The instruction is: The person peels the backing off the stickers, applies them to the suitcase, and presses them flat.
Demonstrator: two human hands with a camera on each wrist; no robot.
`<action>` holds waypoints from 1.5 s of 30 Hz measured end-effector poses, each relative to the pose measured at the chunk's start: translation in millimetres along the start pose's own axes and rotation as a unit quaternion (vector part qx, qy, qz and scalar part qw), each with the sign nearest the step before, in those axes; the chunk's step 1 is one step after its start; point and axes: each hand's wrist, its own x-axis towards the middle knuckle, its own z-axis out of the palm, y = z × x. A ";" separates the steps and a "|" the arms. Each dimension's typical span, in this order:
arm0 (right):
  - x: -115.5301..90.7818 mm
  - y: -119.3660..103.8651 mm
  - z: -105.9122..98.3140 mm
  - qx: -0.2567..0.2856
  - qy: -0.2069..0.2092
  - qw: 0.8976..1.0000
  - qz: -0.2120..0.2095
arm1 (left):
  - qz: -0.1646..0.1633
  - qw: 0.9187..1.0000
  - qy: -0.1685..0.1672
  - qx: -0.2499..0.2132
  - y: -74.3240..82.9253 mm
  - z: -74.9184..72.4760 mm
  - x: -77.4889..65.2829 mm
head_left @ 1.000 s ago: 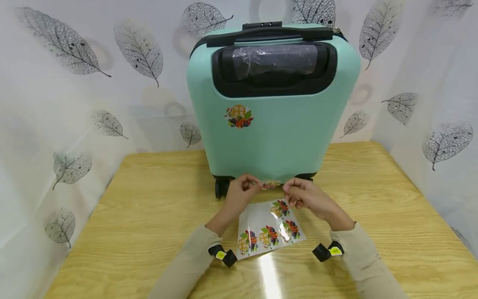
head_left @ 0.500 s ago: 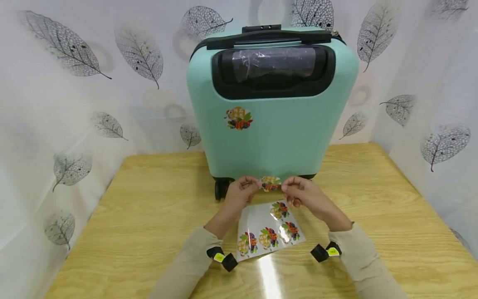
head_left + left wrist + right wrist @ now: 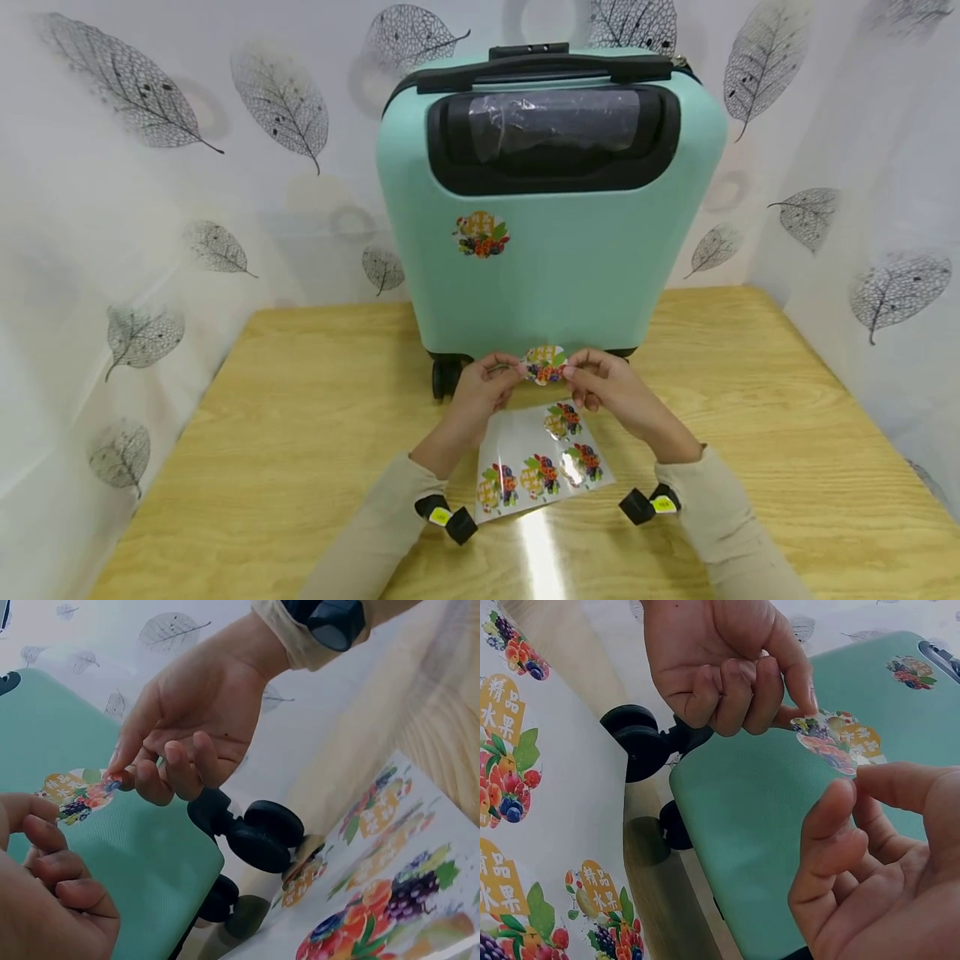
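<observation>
Between my two hands a fruit sticker (image 3: 545, 367) is stretched, its printed face up and toward the head camera. My left hand (image 3: 480, 396) pinches its left edge with thumb and forefinger. The opposite edge is pinched by my right hand (image 3: 622, 404), the other fingers curled loosely below. In the right wrist view the sticker (image 3: 832, 742) appears held only by its ends. Just behind it stands a mint-green suitcase (image 3: 570, 275), with another fruit sticker (image 3: 481, 234) on its upper left face. A glossy sticker sheet (image 3: 513, 433) lies below the hands, bearing several fruit stickers.
The suitcase stands upright on a wood-grain table (image 3: 322, 400), its black wheel (image 3: 442, 379) showing at lower left. Clear plastic film (image 3: 555, 121) wraps its recessed handle. A white leaf-print backdrop (image 3: 300, 208) surrounds the table at the back and sides.
The fruit sticker has turned from nearly edge-on to showing its printed face and has risen slightly. My right hand has moved a little left, onto the sticker's edge.
</observation>
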 end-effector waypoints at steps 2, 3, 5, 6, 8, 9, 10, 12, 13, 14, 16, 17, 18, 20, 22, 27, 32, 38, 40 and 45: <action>0.0 -1.3 0.7 -0.001 0.002 1.000 -0.005 | -0.003 1.000 0.002 0.002 0.7 -0.8 0.7; 0.1 -1.8 1.3 -0.003 0.004 1.000 -0.008 | -0.004 1.000 0.004 0.004 1.1 -1.3 0.9; 0.4 -2.9 3.0 -0.008 0.005 1.000 -0.013 | -0.005 1.000 0.010 0.010 2.1 -2.5 1.1; 0.6 -3.8 4.1 -0.013 0.007 1.000 -0.018 | -0.005 1.000 0.013 0.013 2.6 -3.1 1.5; 1.3 -6.3 6.6 -0.022 0.012 0.999 -0.032 | 0.003 1.000 0.018 0.022 4.3 -4.4 2.5; 2.1 -7.9 8.1 -0.028 0.017 0.999 -0.040 | 0.009 0.999 0.021 0.026 5.6 -4.9 2.8; 2.8 -10.0 9.6 -0.031 0.022 0.998 -0.047 | 0.015 0.999 0.023 0.026 7.1 -5.4 3.3; 5.1 -14.3 12.4 -0.041 0.031 0.997 -0.056 | 0.031 0.999 0.028 0.031 11.2 -6.2 3.8; 6.5 -16.6 13.8 -0.045 0.034 0.997 -0.059 | 0.038 0.998 0.031 0.031 13.1 -6.8 4.1; 8.1 -18.9 15.0 -0.051 0.039 0.996 -0.061 | 0.042 0.998 0.036 0.032 15.7 -7.2 3.8; 11.6 -23.4 17.4 -0.065 0.048 0.995 -0.057 | 0.052 0.997 0.046 0.037 20.3 -8.9 4.0; 13.6 -25.4 18.4 -0.075 0.053 0.994 -0.056 | 0.057 0.996 0.052 0.038 22.5 -9.9 4.2; 15.5 -27.8 19.6 -0.086 0.059 0.993 -0.056 | 0.058 0.996 0.058 0.037 24.1 -11.2 4.9; 19.4 -32.5 22.2 -0.102 0.070 0.991 -0.059 | 0.061 0.995 0.069 0.031 27.6 -13.5 6.2; 22.7 -37.0 25.1 -0.116 0.082 0.988 -0.067 | 0.062 0.995 0.076 0.020 29.9 -16.2 7.9; 27.2 -47.1 34.1 -0.132 0.107 0.981 -0.094 | 0.080 0.993 0.083 -0.003 37.4 -19.8 6.7; 30.5 -53.2 40.5 -0.136 0.123 0.975 -0.125 | 0.117 0.988 0.098 0.009 45.7 -22.5 5.8; 35.1 -53.9 46.1 -0.129 0.129 0.970 -0.160 | 0.168 0.972 0.138 0.088 49.9 -26.6 4.7; 36.1 -54.2 47.7 -0.130 0.133 0.968 -0.169 | 0.198 0.962 0.146 0.117 50.9 -27.5 4.7; 39.0 -56.5 52.6 -0.146 0.150 0.960 -0.186 | 0.267 0.934 0.170 0.167 53.3 -29.1 5.7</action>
